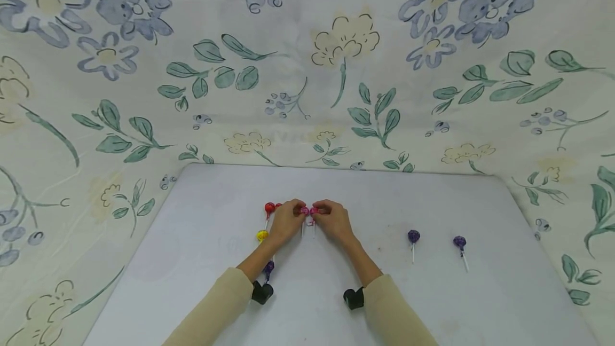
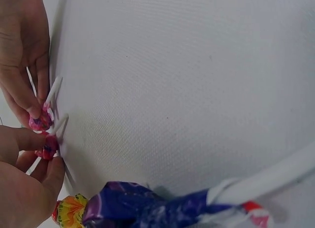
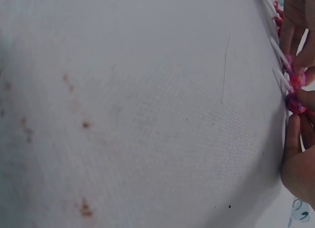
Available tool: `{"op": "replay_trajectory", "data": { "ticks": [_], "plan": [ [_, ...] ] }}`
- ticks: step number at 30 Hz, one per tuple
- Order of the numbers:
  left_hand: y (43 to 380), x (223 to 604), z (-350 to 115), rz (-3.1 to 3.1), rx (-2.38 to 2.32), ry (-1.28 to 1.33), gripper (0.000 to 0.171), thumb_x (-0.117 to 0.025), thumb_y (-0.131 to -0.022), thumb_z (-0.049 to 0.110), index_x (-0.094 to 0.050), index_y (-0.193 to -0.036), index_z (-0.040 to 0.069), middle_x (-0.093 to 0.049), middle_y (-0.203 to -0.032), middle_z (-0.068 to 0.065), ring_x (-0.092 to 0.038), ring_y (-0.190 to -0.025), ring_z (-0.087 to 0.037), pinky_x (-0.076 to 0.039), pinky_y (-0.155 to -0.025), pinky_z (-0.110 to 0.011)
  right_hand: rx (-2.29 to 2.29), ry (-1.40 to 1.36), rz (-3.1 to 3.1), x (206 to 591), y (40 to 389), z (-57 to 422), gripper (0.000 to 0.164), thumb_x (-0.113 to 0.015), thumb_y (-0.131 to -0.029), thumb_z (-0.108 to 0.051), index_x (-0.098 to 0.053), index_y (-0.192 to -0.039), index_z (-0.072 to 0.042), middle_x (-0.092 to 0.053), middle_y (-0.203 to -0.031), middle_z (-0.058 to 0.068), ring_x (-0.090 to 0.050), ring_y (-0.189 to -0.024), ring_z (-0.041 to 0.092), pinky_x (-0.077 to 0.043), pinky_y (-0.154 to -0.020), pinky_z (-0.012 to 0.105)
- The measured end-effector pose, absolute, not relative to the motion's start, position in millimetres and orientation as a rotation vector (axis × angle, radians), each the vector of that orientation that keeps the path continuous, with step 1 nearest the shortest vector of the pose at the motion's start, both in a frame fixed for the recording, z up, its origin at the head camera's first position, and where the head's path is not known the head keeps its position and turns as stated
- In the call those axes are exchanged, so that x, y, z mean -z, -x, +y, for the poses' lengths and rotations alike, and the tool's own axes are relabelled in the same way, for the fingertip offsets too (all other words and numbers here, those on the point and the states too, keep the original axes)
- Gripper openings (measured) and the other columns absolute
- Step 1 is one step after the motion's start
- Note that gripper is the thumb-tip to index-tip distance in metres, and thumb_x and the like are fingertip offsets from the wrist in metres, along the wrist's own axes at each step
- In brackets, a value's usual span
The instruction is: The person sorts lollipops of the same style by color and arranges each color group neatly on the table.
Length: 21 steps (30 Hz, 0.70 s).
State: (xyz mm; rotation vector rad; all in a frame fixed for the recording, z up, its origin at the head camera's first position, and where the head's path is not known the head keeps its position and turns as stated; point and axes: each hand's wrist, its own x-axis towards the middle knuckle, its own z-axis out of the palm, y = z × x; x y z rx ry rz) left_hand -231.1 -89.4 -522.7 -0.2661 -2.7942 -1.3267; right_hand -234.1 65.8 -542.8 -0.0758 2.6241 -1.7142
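Two pink lollipops lie side by side near the table's middle, their white sticks pointing toward me. My left hand (image 1: 286,222) pinches the head of the left pink lollipop (image 1: 305,211) between thumb and fingers. The head of the right pink lollipop (image 1: 314,211) is pinched by my right hand (image 1: 333,221). Both heads nearly touch. In the left wrist view the two hands meet at the left edge, with the left hand (image 2: 24,188) lower and the right hand (image 2: 22,55) above it.
Left of my left hand are a red lollipop (image 1: 269,207), a yellow lollipop (image 1: 261,235) and a purple lollipop (image 1: 268,267), partly hidden by the arm. Two more, a purple lollipop (image 1: 414,236) and another purple lollipop (image 1: 459,242), lie apart on the white table (image 1: 504,292) at right.
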Motion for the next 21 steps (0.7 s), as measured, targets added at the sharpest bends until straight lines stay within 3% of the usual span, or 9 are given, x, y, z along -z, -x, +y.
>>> {"op": "replay_trajectory", "data": {
  "ticks": [21],
  "plan": [
    [232.3,520.3,-89.5,-2.824,1.362,0.235,0.026,-0.068,-0.091,-0.001,-0.066,-0.117,-0.005,-0.069,-0.108,-0.017,-0.065,-0.1,-0.03,-0.054,-0.092,-0.039,1.751,0.053,2.583,542.2,234.3,65.5,0.024,-0.074,-0.088,-0.002,-0.072,-0.112,-0.001,-0.072,-0.103,0.009,-0.066,-0.092,0.02,-0.055,-0.084,0.034]
  ]
}}
